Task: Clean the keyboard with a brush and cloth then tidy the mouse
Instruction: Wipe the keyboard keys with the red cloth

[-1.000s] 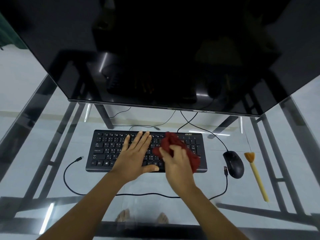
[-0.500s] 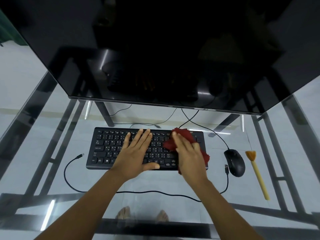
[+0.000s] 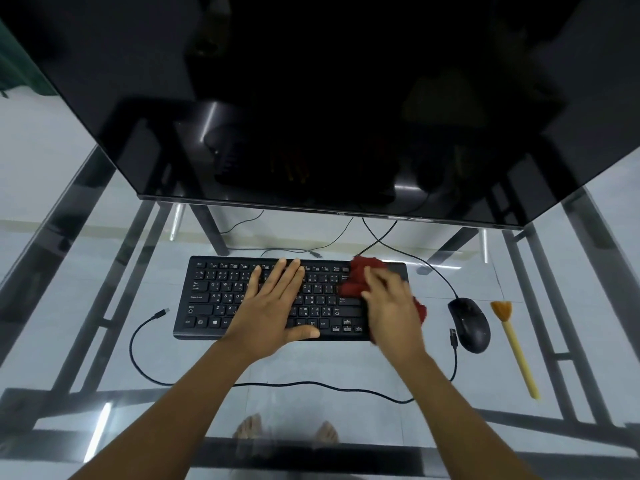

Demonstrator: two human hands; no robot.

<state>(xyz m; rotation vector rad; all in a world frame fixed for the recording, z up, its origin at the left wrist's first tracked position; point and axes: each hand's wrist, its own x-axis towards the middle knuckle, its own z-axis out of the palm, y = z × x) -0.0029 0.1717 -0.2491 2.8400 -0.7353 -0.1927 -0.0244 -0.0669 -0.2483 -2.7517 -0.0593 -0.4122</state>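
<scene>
The left hand (image 3: 277, 306) lies spread flat on the black keyboard (image 3: 214, 299) while the right hand (image 3: 391, 306), blurred, presses a red cloth (image 3: 360, 275) onto its right end, on a glass table (image 3: 346, 362) with mouse (image 3: 469, 323) and brush (image 3: 516, 348) just right, under a dark monitor (image 3: 311, 98), pale floor (image 3: 52, 150) showing through.

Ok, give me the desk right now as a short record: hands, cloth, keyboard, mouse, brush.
left hand: flat on the keyboard's middle keys, fingers spread, holding nothing
right hand: pressing the cloth on the keyboard's right end, motion-blurred
cloth: red, bunched under the right hand
keyboard: black, on the glass table, in front of the monitor
mouse: black, right of the keyboard, untouched
brush: lying right of the mouse, bristles away from the person
</scene>
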